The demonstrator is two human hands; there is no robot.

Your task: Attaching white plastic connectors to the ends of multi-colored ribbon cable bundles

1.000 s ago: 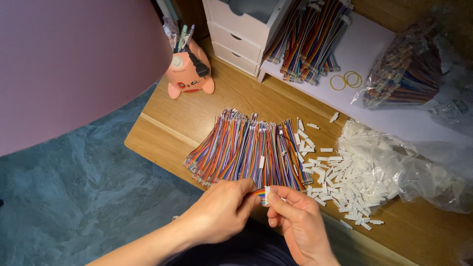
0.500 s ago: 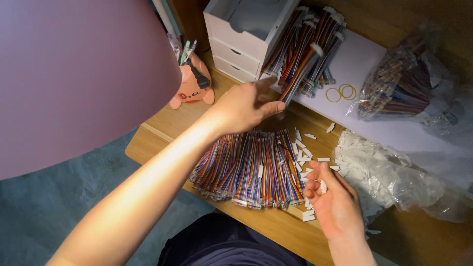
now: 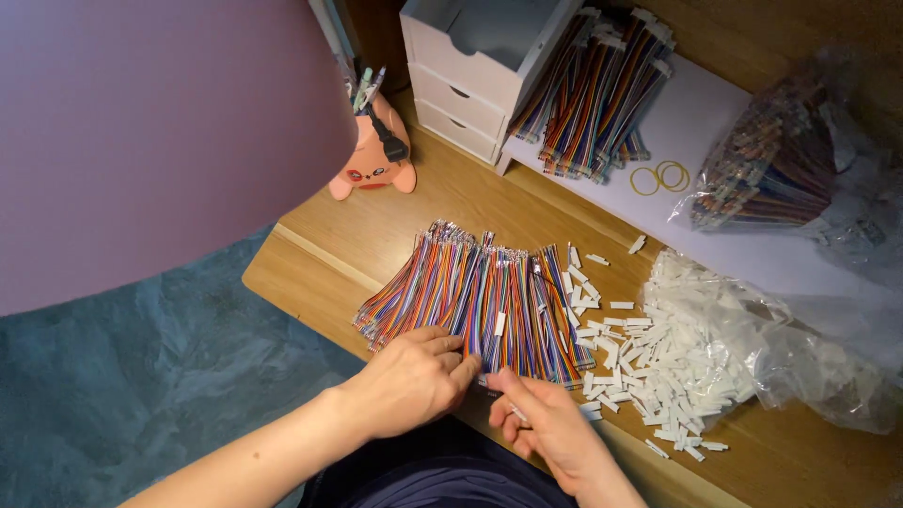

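Note:
A flat spread of multicoloured wires [image 3: 489,296] lies on the wooden desk [image 3: 376,235]. My left hand [image 3: 414,381] rests at the spread's near edge, its fingertips pinched on the wire ends. My right hand [image 3: 541,428] is just to its right, thumb and forefinger closed near the same wire ends. A small white connector [image 3: 516,413] shows in its fingers. More loose white connectors [image 3: 649,362] lie heaped to the right of the wires.
A clear plastic bag [image 3: 809,362] spills connectors at right. Finished wire bundles [image 3: 597,89] lie on a white sheet beside a white drawer unit [image 3: 470,66]. Also in view: yellow rubber bands [image 3: 658,177], a bagged bundle [image 3: 771,169], a pink pen holder [image 3: 372,160] and a pink lampshade [image 3: 150,132].
My left hand has drawn back from the far bundles by the drawers to the near edge of the wires. My right hand has left the connector pile and moved in beside it.

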